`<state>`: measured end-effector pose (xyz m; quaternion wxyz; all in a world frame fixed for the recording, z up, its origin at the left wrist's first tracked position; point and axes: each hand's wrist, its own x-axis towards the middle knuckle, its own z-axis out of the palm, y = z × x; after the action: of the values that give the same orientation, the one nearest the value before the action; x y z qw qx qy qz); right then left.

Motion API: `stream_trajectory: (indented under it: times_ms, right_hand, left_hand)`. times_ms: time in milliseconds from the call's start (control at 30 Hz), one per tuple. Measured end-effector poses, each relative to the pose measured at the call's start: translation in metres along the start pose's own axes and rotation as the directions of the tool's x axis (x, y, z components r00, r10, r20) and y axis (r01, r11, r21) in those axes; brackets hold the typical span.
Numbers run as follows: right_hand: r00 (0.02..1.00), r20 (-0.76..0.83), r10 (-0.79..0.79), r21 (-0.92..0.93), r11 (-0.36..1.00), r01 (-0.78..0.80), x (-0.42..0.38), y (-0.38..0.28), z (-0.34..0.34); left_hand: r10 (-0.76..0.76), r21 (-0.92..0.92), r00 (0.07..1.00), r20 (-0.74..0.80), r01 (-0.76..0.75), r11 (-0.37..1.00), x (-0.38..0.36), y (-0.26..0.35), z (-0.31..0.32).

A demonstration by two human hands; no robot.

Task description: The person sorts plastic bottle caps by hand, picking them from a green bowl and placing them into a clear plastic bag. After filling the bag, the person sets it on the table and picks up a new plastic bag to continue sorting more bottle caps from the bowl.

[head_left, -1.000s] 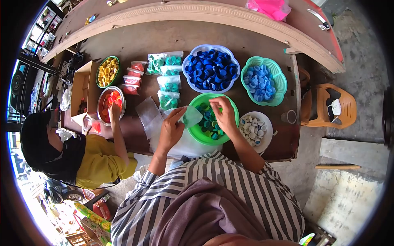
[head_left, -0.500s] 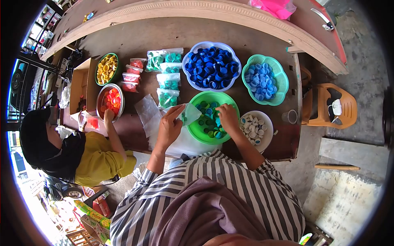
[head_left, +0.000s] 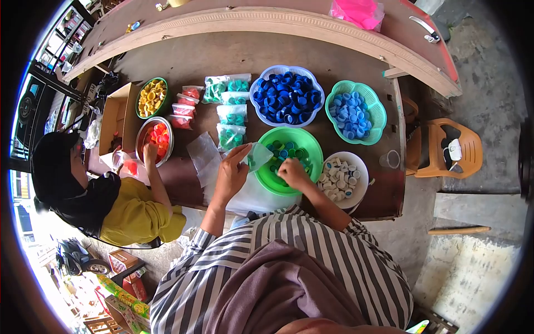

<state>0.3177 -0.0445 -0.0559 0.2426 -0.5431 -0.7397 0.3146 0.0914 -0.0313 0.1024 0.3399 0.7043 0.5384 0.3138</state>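
Observation:
My left hand (head_left: 231, 177) is closed on a clear plastic bag (head_left: 259, 157), whose far end reaches over the rim of a bright green basin (head_left: 313, 146); something greenish shows through the film. Inside the basin lie green and teal bottle caps (head_left: 300, 154). Over the basin's near part, my right hand (head_left: 295, 173) has its fingers curled down at the caps; what they hold is hidden. Flat clear bags (head_left: 203, 153) lie left of my left hand. Filled bags of green caps (head_left: 230, 135) stand in a column beyond them.
Around the basin are a basket of dark blue caps (head_left: 287, 98), a basket of light blue caps (head_left: 350, 114) and a bowl of white caps (head_left: 340, 179). At left, a co-worker's hand (head_left: 150, 153) is in a metal bowl of red caps (head_left: 159, 136). A plastic cup (head_left: 392, 160) stands right.
My right hand has moved left and nearer to me within the green basin, its fingers curling more. My left hand keeps the bag in about the same place. The view has shifted slightly.

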Motion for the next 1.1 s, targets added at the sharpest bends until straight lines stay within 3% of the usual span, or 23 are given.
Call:
stream_trajectory:
  times_ms: [67,133,200,267,333,400,467,533,600,667,733,800,867,933,1000,1100]
  right_hand:
    - [0.977,-0.212,-0.034,0.110,0.992,0.059,0.006,-0.020,-0.034]
    - [0.917,-0.396,-0.038,0.063,0.996,0.068,0.012,-0.049,-0.063]
    - [0.813,-0.569,-0.122,0.097,0.972,0.214,0.010,-0.101,-0.095]
    - [0.686,-0.686,-0.241,-0.037,0.954,0.298,0.003,-0.144,-0.112]
    - [0.678,-0.664,-0.316,-0.046,0.922,0.385,-0.002,-0.158,-0.103]
    - [0.818,-0.307,-0.487,-0.281,0.867,0.411,0.006,-0.158,-0.100]
    - [0.836,-0.383,-0.392,-0.075,0.916,0.395,0.010,-0.144,-0.085]
    - [0.821,-0.504,-0.268,0.089,0.929,0.358,0.017,-0.132,-0.086]
    - [0.880,-0.472,0.050,0.418,0.891,0.174,0.024,-0.113,-0.082]
    - [0.933,-0.360,-0.007,0.027,0.999,0.018,0.028,-0.072,-0.065]
    - [0.996,-0.083,0.024,-0.221,0.974,-0.042,0.020,-0.038,-0.040]
    - [0.998,-0.050,-0.042,-0.251,0.968,0.028,0.011,-0.008,-0.008]
    - [0.997,0.013,-0.080,-0.578,0.813,0.073,0.003,-0.003,0.009]
    - [0.995,0.017,-0.103,-0.642,0.761,0.090,0.000,-0.003,0.015]
    - [0.994,-0.055,-0.097,-0.648,0.761,0.038,0.002,-0.002,0.019]
    - [0.997,-0.059,-0.042,-0.649,0.761,-0.006,0.006,0.002,0.022]
  left_hand:
    - [-0.003,0.002,1.000,-0.005,0.003,1.000,-0.003,-0.001,0.001]
    - [0.047,0.021,0.999,-0.020,-0.047,0.999,-0.005,-0.005,0.003]
    - [0.067,0.013,0.997,-0.027,-0.066,0.998,-0.006,-0.003,0.005]
    - [0.082,0.007,0.996,-0.032,-0.082,0.997,-0.008,0.002,0.006]
    - [0.068,0.000,0.997,-0.022,-0.068,0.998,-0.009,0.008,0.004]
    - [0.113,0.001,0.992,-0.056,-0.113,0.994,-0.011,0.005,0.004]
    - [0.158,0.010,0.983,-0.088,-0.158,0.987,-0.013,0.002,-0.002]
    - [0.062,-0.006,0.994,-0.085,-0.063,0.998,-0.016,0.003,-0.012]
    - [0.070,-0.017,0.992,-0.109,-0.072,0.997,-0.018,-0.006,-0.021]
    - [-0.013,-0.168,0.993,-0.119,-0.007,0.986,-0.018,-0.005,-0.034]
    - [-0.025,-0.251,0.993,-0.114,-0.004,0.968,-0.017,0.000,-0.051]
    - [-0.036,-0.343,0.990,-0.134,-0.012,0.939,-0.018,0.016,-0.073]
    - [-0.033,-0.364,0.989,-0.145,-0.022,0.931,-0.020,0.026,-0.085]
    - [-0.027,-0.384,0.986,-0.164,-0.039,0.922,-0.018,0.021,-0.082]
    - [-0.034,-0.129,0.993,-0.113,0.019,0.991,-0.013,-0.004,-0.063]
    - [-0.037,-0.136,0.997,-0.071,0.027,0.990,-0.011,-0.012,-0.043]
